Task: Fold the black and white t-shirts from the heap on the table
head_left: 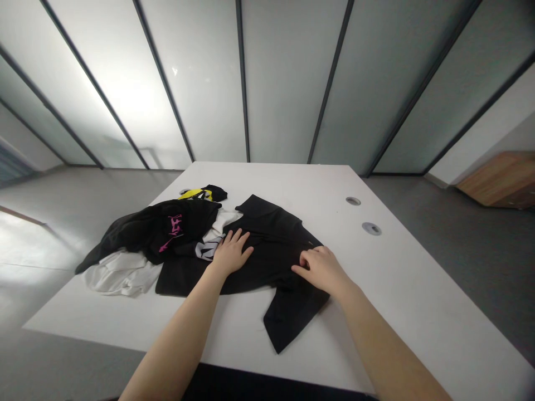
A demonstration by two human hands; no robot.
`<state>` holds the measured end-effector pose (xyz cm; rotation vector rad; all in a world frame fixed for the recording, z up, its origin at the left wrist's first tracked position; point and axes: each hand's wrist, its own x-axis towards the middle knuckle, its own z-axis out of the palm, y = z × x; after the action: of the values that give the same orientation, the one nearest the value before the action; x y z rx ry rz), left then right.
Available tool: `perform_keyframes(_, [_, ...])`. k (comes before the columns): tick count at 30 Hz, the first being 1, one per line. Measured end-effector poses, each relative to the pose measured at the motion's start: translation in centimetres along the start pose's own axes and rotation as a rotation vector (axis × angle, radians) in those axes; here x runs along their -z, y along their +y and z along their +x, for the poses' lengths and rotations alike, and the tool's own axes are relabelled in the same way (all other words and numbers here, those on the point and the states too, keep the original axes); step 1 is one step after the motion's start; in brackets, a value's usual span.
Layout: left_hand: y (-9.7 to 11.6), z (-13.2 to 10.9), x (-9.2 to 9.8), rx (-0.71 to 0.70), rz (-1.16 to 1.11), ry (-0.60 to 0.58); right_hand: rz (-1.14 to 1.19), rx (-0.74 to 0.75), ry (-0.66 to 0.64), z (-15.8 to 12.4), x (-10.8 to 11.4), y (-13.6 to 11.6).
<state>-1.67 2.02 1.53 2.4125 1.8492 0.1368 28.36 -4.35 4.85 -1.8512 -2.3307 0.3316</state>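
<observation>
A black T-shirt (267, 262) lies spread on the white table (376, 295), its sleeve hanging toward me at the lower right. My left hand (231, 253) rests flat on the shirt with its fingers apart. My right hand (320, 270) sits at the shirt's right side, fingers curled and gathering the cloth against the thumb. To the left lie a black garment with a pink print (161, 231) and a crumpled white garment (121, 274). Behind them is a small black-and-yellow garment (204, 193). A white piece with a dark print (211, 239) shows under the shirt's edge.
Two round metal grommets (353, 201) (371, 228) are set in the table's right part. Bare white tabletop runs along the right side. The table ends at a grey floor, with frosted glass walls beyond and a wooden cabinet (497, 181) at the far right.
</observation>
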Motion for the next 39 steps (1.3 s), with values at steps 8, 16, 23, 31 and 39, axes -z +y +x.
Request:
perform_keyframes(8, [0.6, -0.7, 0.3, 0.045, 0.024, -0.028, -0.204, -0.268, 0.011, 0.7, -1.9, 3.8])
perform_keyframes(16, [2.3, -1.4, 1.3, -0.177, -0.052, 0.057, -0.125, -0.458, 0.071, 2.4, -2.6, 6.5])
perform_keyframes(23, [2.6, -1.7, 0.8, -0.279, -0.094, -0.042, 0.1, -0.069, 0.235, 1.6, -1.5, 1.9])
perform_keyframes(31, [2.5, -1.6, 0.5, -0.218, -0.07, -0.007, 0.119, 0.082, -0.093, 0.0, -2.9, -4.5])
perform_keyframes(39, [0.7, -1.0, 1.6, -0.142, -0.062, 0.033, 0.08, -0.163, -0.004, 2.1, -2.1, 1.7])
